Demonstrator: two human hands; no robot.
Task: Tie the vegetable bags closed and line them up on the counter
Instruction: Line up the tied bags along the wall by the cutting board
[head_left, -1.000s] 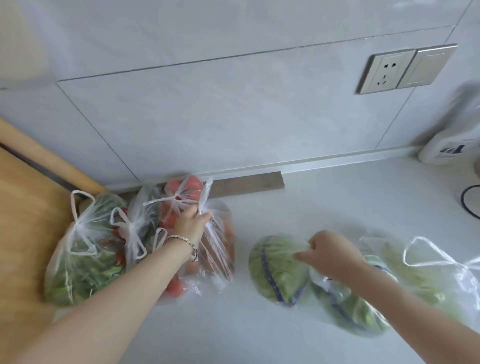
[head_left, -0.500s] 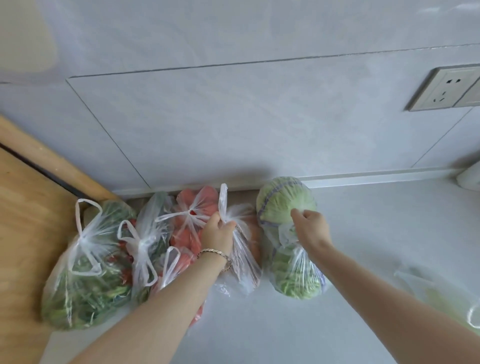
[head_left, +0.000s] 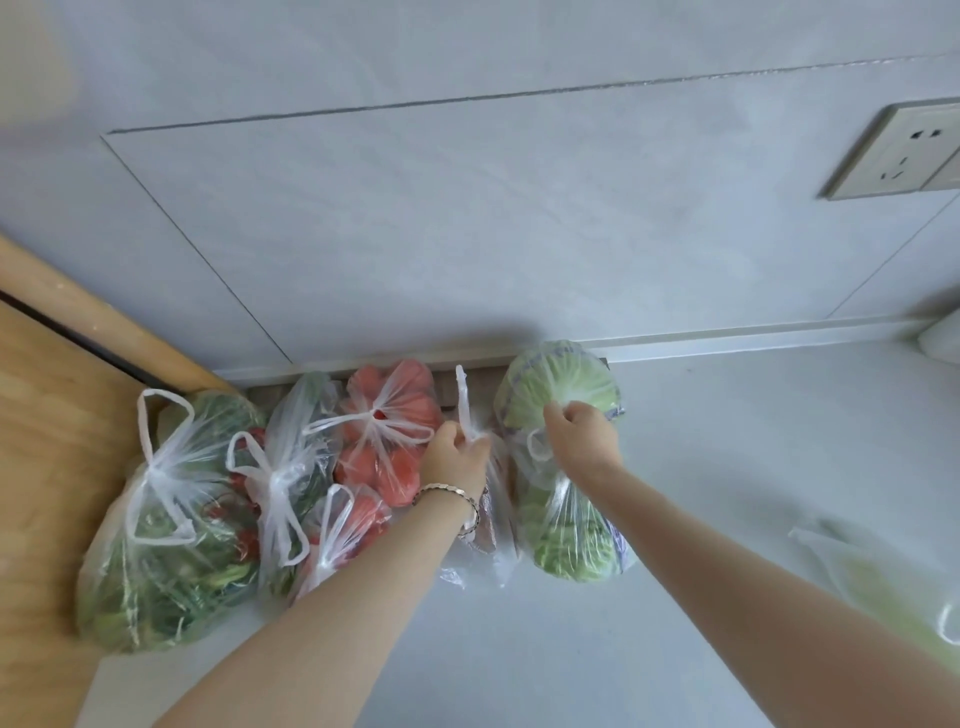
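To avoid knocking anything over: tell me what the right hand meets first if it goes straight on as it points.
The right hand grips the cabbage bag and points toward the wall; it would press into the upper cabbage first, with the wall probably close behind.

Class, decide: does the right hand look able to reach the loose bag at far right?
Probably: the right hand must release the cabbage bag, but only bare counter separates it from the loose bag.

Clear bag (head_left: 496, 525) contents are hidden under the left hand (head_left: 457, 457). Cabbage bag (head_left: 561, 379) neck is covered by the right hand (head_left: 582, 434). Green bag (head_left: 872, 582) beyond it is blurred, cropped.
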